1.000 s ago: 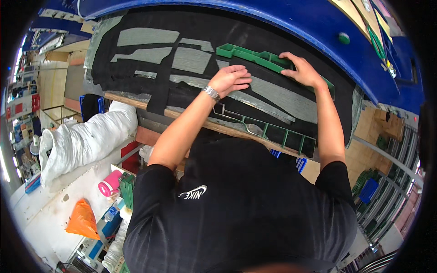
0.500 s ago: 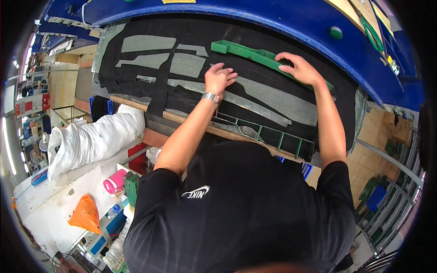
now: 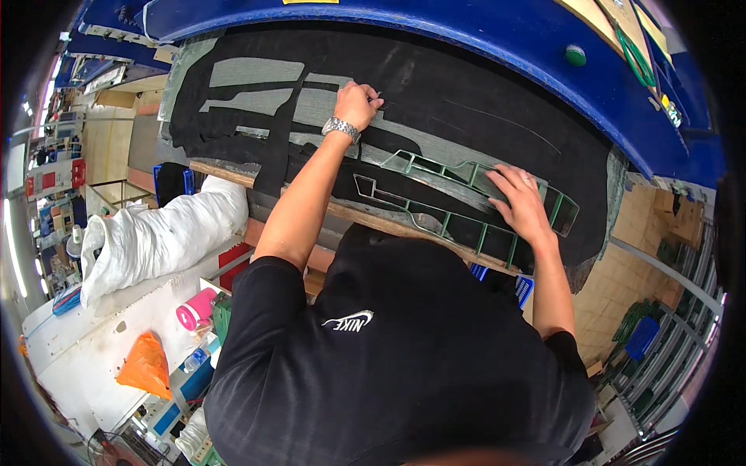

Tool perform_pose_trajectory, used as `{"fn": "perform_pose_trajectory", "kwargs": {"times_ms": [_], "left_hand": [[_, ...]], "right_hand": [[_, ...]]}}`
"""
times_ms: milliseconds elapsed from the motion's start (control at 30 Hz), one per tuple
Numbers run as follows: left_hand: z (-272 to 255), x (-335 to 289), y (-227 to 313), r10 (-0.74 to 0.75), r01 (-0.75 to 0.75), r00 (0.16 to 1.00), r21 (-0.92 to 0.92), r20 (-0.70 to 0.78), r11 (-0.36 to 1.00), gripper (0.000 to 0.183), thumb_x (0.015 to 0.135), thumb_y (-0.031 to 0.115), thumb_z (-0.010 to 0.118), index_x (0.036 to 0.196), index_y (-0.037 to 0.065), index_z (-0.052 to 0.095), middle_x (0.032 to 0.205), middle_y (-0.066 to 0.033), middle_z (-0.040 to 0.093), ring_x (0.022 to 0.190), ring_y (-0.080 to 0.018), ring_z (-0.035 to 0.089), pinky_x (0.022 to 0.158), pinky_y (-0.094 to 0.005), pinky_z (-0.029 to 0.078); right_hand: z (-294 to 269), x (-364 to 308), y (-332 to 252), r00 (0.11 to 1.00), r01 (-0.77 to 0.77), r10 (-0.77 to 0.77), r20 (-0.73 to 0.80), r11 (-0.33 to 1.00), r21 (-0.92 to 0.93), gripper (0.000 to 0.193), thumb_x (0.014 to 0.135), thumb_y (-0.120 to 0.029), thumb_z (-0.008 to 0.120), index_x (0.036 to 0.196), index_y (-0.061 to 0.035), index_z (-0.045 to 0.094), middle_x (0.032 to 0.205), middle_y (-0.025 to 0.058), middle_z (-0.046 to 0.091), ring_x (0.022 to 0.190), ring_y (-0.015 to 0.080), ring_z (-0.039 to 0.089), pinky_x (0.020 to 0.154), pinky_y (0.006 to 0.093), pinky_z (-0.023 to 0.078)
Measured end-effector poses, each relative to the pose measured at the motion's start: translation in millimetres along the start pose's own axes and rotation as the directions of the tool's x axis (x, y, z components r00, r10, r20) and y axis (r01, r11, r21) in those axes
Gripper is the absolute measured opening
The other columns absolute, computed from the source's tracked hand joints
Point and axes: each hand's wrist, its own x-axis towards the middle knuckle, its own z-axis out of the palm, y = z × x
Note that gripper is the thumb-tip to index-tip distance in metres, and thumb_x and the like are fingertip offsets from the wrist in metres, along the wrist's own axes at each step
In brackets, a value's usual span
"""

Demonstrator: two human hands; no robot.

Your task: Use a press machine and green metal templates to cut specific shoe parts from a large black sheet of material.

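Right hand (image 3: 524, 203) touches 1 of 2 green frames (image 3: 472, 175).

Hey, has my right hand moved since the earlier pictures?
Yes: your right hand has moved toward you, away from the blue beam.

This is a factory workshop; a bulky blue machine (image 3: 435, 33) with a green knob (image 3: 575, 55) runs behind a black sheet (image 3: 474, 85) with shapes cut out of it; a green metal frame (image 3: 473, 174) is over the sheet; metal racks (image 3: 684, 334) stand on the right; a big white bundle (image 3: 155, 241) lies on the left.
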Motion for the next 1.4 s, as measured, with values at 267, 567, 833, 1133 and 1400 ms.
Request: {"fn": "perform_pose_trajectory", "kwargs": {"times_ms": [267,567,833,1133,1400], "left_hand": [[-48.4,0.5,35.1,0.234,-0.216,0.972,-0.356,0.010,0.909,0.014,0.086,0.011,0.076,0.095,0.005,0.067,0.086,-0.0128,0.072,0.079,-0.0283,0.071,0.072,-0.0385,0.055],[-84.9,-35.1,102.5,0.232,-0.225,0.967,-0.775,-0.104,0.590,0.040,0.092,0.012,0.076,0.129,0.005,0.062,0.108,-0.0085,0.067,0.100,-0.0147,0.067,0.085,-0.0327,0.057],[-105.3,-75.1,191.0,0.356,-0.284,0.928,-0.828,-0.110,0.484,0.043,0.090,0.020,0.075,0.126,0.003,0.062,0.091,-0.0077,0.072,0.087,-0.0134,0.068,0.083,-0.0321,0.054],[-141.9,-125.4,63.0,0.107,-0.184,0.983,-0.889,-0.153,0.419,0.038,0.094,0.000,0.057,0.131,0.002,0.049,0.109,-0.0066,0.076,0.086,-0.0054,0.062,0.075,-0.0253,0.051],[-158.0,-191.8,-48.5,-0.066,-0.053,0.993,-0.849,-0.103,0.525,0.013,0.086,-0.003,0.055,0.096,-0.005,0.062,0.082,0.0009,0.052,0.070,-0.0035,0.047,0.058,-0.0241,0.040]], "right_hand": [[-7.6,73.5,-11.1,0.998,0.055,-0.049,-0.047,0.989,0.140,0.060,0.081,-0.017,0.080,0.135,-0.0044,0.058,0.138,0.0172,0.056,0.126,0.0372,0.054,0.107,0.0438,0.045],[-63.6,192.7,-87.8,0.951,0.292,-0.262,-0.164,0.936,0.197,0.012,0.082,-0.006,0.074,0.089,0.0022,0.069,0.086,0.0225,0.066,0.081,0.0409,0.066,0.070,0.0444,0.050],[-180.8,188.9,-191.9,0.793,0.484,-0.427,-0.435,0.875,0.024,0.019,0.084,-0.002,0.074,0.102,-0.0025,0.068,0.082,0.0156,0.069,0.066,0.0295,0.066,0.064,0.0361,0.052],[-188.3,254.3,-205.4,0.834,0.517,-0.264,-0.484,0.679,0.521,0.017,0.100,-0.015,0.068,0.107,0.0004,0.064,0.089,0.0070,0.075,0.076,0.0070,0.064,0.070,0.0195,0.050],[-113.5,287.2,-284.8,0.887,0.450,-0.277,-0.371,0.705,0.548,0.016,0.096,-0.013,0.072,0.102,0.0013,0.067,0.080,-0.0024,0.061,0.071,0.0047,0.057,0.062,0.0203,0.043]]}}
